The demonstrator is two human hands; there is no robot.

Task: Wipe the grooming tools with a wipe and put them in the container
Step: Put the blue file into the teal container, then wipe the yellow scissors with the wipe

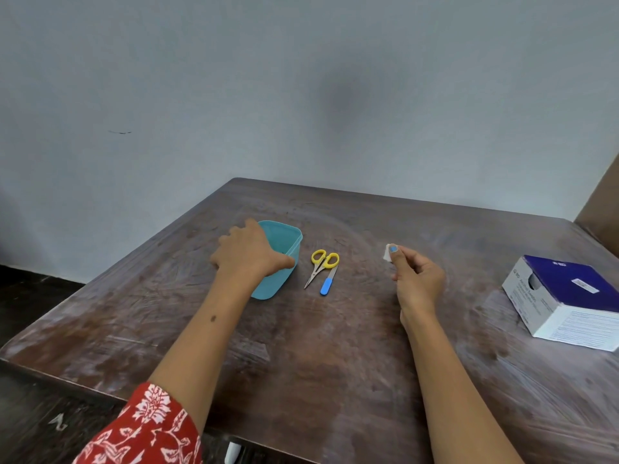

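A teal plastic container (284, 239) stands open on the wooden table (335, 346), left of centre. My left hand (249, 252) grips its near left rim, thumb over the edge. Just right of it lie small scissors with yellow handles (322, 264) and a nail file with a blue handle (328, 281), side by side and touching at the handles. My right hand (417, 279) hovers further right and pinches a small white wipe (388, 253) between thumb and fingers, apart from the tools.
A blue and white cardboard box (566, 303) lies near the table's right edge. A grey wall (301, 95) rises behind the far edge. Dark floor (33, 296) shows at the left, below the table's edge.
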